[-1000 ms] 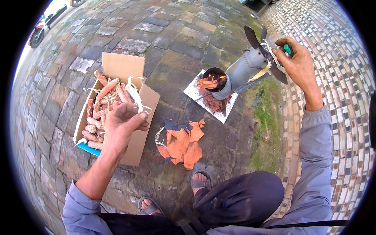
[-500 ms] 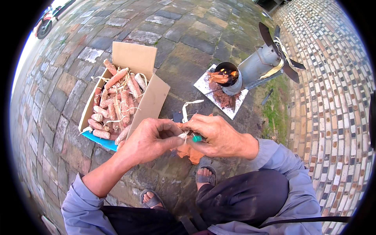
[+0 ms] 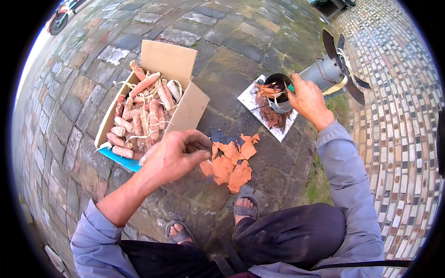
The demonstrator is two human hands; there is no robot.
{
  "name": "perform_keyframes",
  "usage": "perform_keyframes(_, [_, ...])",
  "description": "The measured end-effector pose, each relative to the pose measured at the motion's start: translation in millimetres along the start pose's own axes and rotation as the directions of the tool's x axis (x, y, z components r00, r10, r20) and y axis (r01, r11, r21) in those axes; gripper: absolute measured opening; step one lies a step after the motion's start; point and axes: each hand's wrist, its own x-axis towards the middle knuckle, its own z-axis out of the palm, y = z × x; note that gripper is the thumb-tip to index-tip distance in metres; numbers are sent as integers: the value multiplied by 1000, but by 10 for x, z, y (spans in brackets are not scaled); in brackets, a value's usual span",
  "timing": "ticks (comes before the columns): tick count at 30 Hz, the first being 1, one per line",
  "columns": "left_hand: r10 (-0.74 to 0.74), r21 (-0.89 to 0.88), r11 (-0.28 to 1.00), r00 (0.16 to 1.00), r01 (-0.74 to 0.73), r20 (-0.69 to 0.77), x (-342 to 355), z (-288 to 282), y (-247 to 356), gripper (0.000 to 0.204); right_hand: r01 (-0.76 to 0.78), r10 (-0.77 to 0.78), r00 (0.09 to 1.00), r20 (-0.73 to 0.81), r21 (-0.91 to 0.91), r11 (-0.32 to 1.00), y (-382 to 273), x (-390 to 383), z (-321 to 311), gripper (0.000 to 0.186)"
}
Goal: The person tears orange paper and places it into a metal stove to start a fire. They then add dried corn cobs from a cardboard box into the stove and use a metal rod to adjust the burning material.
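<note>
My right hand (image 3: pixel 307 101) is closed on a small green lighter (image 3: pixel 291 87) at the rim of a metal stove (image 3: pixel 320 74). A pale strip of dry husk (image 3: pixel 277 96) hangs by those fingers, over the stove's round mouth. Orange paper-like scraps (image 3: pixel 266 91) stick out of that mouth. My left hand (image 3: pixel 174 155) hovers between the box and a heap of crumpled orange scraps (image 3: pixel 230 164) on the ground. Its thumb and fingers are drawn together; what they pinch, if anything, is too small to make out.
An open cardboard box (image 3: pixel 189 109) full of corn cobs (image 3: pixel 153 116) stands at the left, blue along its near edge. Under the stove's mouth lies a white board (image 3: pixel 280 132) with reddish-brown bits. Dark blades (image 3: pixel 354 92) fan out at the stove's far end. Stone paving (image 3: pixel 222 65) surrounds everything.
My hands have parted. The right has moved far and right to the stove's mouth with the lighter and husk strip; the left stays near the box. The flames seen earlier no longer show.
</note>
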Motion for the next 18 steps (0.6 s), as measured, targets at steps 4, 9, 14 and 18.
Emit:
perform_keyframes(4, [-48,-67,997,998,46,-29,-27,-26,-271,22,114,-82,989,-127,271,956,-299,-370,-75,23])
perform_keyframes(9, [-10,40,999,999,11,-38,143,-53,-388,20,-8,-44,992,114,419,908,-314,-825,493,19])
perform_keyframes(14, [-32,37,999,999,33,-30,122,-31,-489,20,17,-192,912,364,434,901,-498,-1261,1299,33])
perform_keyframes(18, [-67,82,994,998,68,-21,103,-16,-506,20,-46,-190,875,445,468,882,-715,-1393,1685,47])
